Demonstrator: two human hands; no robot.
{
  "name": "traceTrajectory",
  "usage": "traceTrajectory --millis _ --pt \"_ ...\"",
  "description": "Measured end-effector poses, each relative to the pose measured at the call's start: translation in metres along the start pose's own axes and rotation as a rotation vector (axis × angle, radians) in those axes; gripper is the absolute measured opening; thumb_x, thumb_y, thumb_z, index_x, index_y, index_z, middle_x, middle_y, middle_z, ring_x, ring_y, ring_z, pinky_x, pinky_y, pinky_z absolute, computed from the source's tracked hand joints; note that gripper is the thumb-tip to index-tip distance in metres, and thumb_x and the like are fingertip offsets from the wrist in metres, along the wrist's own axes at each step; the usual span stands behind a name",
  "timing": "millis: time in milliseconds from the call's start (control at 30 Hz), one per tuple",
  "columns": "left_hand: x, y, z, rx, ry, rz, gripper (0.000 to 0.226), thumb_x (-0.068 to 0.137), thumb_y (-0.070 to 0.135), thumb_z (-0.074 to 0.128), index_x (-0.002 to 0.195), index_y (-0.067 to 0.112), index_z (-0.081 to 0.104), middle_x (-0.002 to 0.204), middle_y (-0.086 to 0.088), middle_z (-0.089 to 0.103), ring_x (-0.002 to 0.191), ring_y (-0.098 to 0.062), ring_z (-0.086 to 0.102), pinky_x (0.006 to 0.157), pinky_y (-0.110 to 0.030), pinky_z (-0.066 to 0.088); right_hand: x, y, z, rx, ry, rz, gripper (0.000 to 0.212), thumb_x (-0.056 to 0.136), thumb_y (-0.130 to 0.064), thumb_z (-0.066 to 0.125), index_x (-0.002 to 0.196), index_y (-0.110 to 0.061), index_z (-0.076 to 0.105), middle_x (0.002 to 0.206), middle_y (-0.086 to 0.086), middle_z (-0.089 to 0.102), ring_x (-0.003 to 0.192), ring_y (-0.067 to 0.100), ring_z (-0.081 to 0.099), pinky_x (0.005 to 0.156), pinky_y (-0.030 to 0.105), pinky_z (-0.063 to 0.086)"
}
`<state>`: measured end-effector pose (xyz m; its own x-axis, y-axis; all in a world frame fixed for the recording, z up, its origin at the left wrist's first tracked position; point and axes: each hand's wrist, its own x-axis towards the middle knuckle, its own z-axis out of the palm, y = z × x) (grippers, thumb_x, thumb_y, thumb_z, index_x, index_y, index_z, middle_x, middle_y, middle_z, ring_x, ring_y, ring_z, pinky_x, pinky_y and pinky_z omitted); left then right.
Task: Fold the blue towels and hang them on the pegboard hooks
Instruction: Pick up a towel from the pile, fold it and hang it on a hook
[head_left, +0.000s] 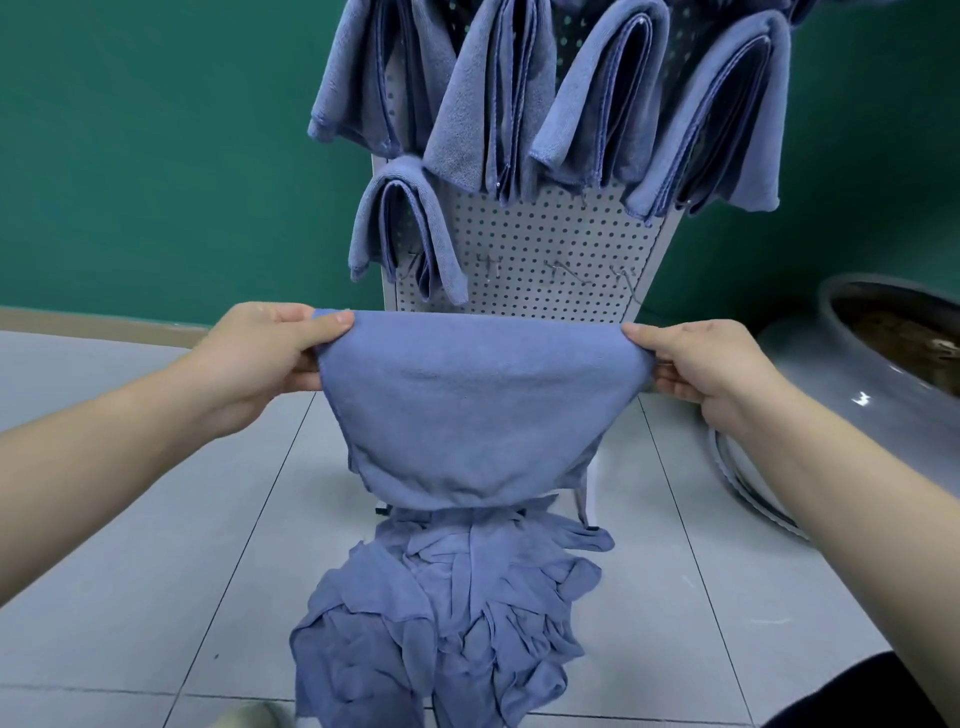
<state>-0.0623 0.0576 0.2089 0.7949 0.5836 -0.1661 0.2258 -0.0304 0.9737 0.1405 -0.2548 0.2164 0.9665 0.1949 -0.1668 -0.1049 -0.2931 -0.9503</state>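
A blue towel (475, 405) hangs stretched in the air between my hands, folded over along its top edge. My left hand (265, 353) pinches its left corner and my right hand (701, 361) pinches its right corner. Behind it stands a white pegboard (545, 249) with several folded blue towels (597, 93) draped on hooks, one lower at the left (405, 228). Bare metal hooks (566, 270) stick out in the lower row. A crumpled pile of blue towels (452, 608) lies on the floor below the held towel.
The floor is pale grey tile (156, 519). A large grey glazed pot (883, 374) stands at the right, close to the pegboard's base. A green wall (156, 156) is behind. A dark trouser leg (852, 696) shows at the bottom right.
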Motion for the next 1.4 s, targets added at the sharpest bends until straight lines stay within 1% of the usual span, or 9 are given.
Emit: traceTrajectory --millis 100,233,467,633,767,933,1067,1233,1400 --pt "0.003 0.0 0.0 -0.087 0.062 -0.024 0.026 0.097 0.032 0.069 0.099 0.006 0.069 0.098 -0.012 0.066 0.086 -0.026 0.063 0.087 -0.037 0.061 0.002 0.001 0.003 0.074 -0.008 0.099 0.022 0.082 -0.027 0.087 0.079 -0.014 0.069 0.06 -0.005 0.066 0.056 0.01 0.062 0.069 0.025 0.052" --pt "0.0 0.002 0.004 -0.184 0.042 0.026 0.017 0.1 0.026 0.065 0.093 0.011 0.071 0.104 -0.008 0.072 0.09 -0.022 0.067 0.095 -0.035 0.057 0.005 0.004 0.01 0.191 -0.1 0.175 0.018 0.087 -0.029 0.081 0.096 -0.016 0.072 0.087 0.0 0.073 0.077 0.015 0.063 0.074 0.026 0.05" --pt "-0.001 0.001 -0.004 0.041 0.093 0.213 0.015 0.101 0.015 0.064 0.098 0.003 0.073 0.109 -0.012 0.076 0.099 -0.023 0.069 0.096 -0.031 0.057 0.007 0.003 0.014 0.342 -0.1 0.147 0.008 0.094 -0.027 0.075 0.095 -0.021 0.07 0.09 -0.006 0.075 0.081 0.009 0.068 0.074 0.023 0.045" --pt "-0.002 0.004 -0.001 0.017 0.176 0.283 0.022 0.102 0.027 0.063 0.088 0.011 0.067 0.1 -0.005 0.067 0.093 -0.014 0.059 0.103 -0.038 0.049 0.006 0.002 0.019 0.449 -0.037 -0.015 0.011 0.094 -0.024 0.075 0.099 -0.014 0.074 0.111 0.002 0.077 0.106 0.013 0.071 0.102 0.031 0.051" --pt "0.003 0.017 -0.004 -0.262 0.091 0.233 0.025 0.105 0.036 0.057 0.088 0.017 0.06 0.093 -0.002 0.065 0.094 -0.015 0.059 0.098 -0.032 0.05 -0.006 -0.01 0.025 0.495 -0.081 -0.151 0.013 0.101 -0.025 0.066 0.095 -0.014 0.071 0.097 -0.002 0.076 0.093 0.013 0.069 0.088 0.027 0.054" --pt "0.004 0.025 -0.006 -0.389 -0.007 0.243 0.016 0.106 0.033 0.056 0.098 0.019 0.059 0.12 -0.01 0.066 0.113 -0.02 0.066 0.106 -0.036 0.053 -0.023 -0.022 0.03 0.516 -0.086 -0.275 0.016 0.104 -0.02 0.061 0.089 -0.015 0.067 0.089 0.0 0.073 0.082 0.014 0.066 0.074 0.025 0.054" --pt "-0.002 0.029 -0.009 -0.287 0.023 0.306 0.008 0.101 0.013 0.061 0.098 0.017 0.067 0.109 -0.009 0.073 0.098 -0.026 0.069 0.091 -0.038 0.055 -0.027 -0.025 0.025 0.47 -0.093 -0.358 0.005 0.099 -0.013 0.067 0.095 -0.016 0.068 0.1 0.008 0.07 0.09 0.02 0.063 0.078 0.029 0.052" --pt "-0.002 0.024 -0.015 -0.226 0.174 0.318 0.006 0.098 0.012 0.068 0.096 0.017 0.071 0.102 -0.008 0.075 0.088 -0.023 0.069 0.076 -0.031 0.059 -0.035 -0.024 0.019 0.185 -0.011 -0.487 0.015 0.103 -0.015 0.063 0.09 -0.022 0.056 0.063 -0.016 0.056 0.061 0.009 0.048 0.055 0.024 0.044" --pt "0.001 0.017 -0.01 -0.259 0.252 0.273 0.009 0.095 0.015 0.073 0.093 0.021 0.067 0.093 -0.006 0.074 0.077 -0.02 0.067 0.076 -0.036 0.059 -0.037 -0.014 0.021 0.127 0.054 -0.456 0.013 0.106 -0.024 0.057 0.096 -0.023 0.049 0.057 -0.014 0.05 0.055 0.012 0.04 0.054 0.028 0.039"
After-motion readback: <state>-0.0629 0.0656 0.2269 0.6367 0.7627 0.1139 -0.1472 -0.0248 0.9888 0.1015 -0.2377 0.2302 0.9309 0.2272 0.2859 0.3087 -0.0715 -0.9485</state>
